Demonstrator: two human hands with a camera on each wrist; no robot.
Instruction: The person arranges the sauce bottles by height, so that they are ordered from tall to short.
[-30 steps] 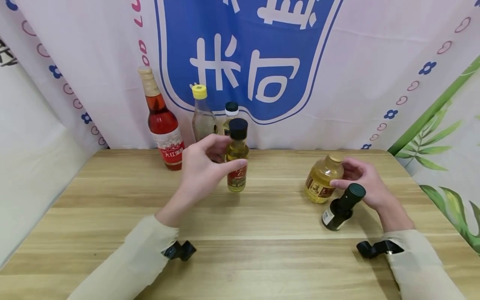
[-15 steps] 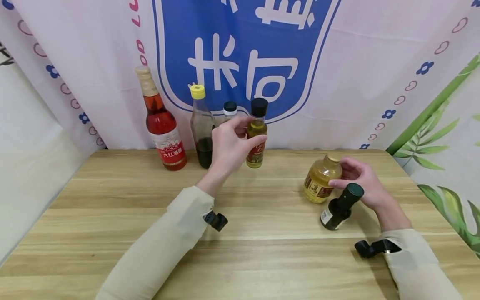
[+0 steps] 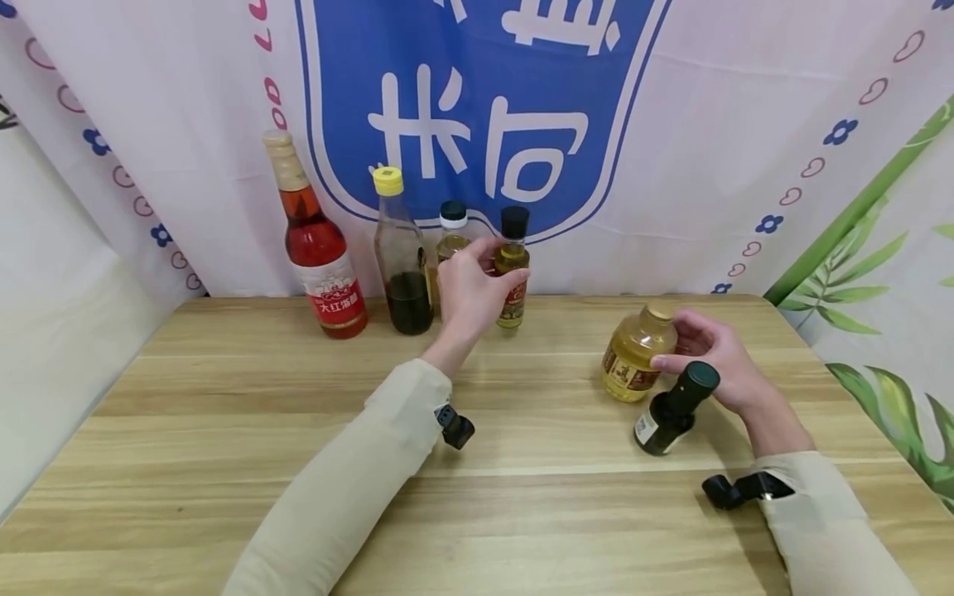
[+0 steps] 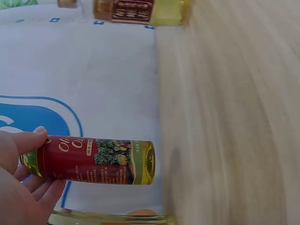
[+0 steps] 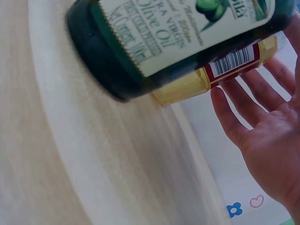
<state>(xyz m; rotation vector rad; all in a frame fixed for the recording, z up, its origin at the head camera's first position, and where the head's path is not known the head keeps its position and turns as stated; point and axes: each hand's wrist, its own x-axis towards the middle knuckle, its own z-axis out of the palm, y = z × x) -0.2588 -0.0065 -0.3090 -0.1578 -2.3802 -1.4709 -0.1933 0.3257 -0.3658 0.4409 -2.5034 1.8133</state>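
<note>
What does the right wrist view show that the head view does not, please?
Only the right wrist view shows the barcode on the squat golden bottle and the readable "Olive Oil" print on the dark green bottle. Only the head view shows the left hand, the black-capped bottle it holds, the red bottle and the yellow-capped bottle. Both show the right hand, the squat golden bottle, the dark green bottle and the tabletop.

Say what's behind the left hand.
Behind the left hand: a white-collared bottle, its dark cap and shoulder visible. The hand hides much of its body in the head view.
</note>
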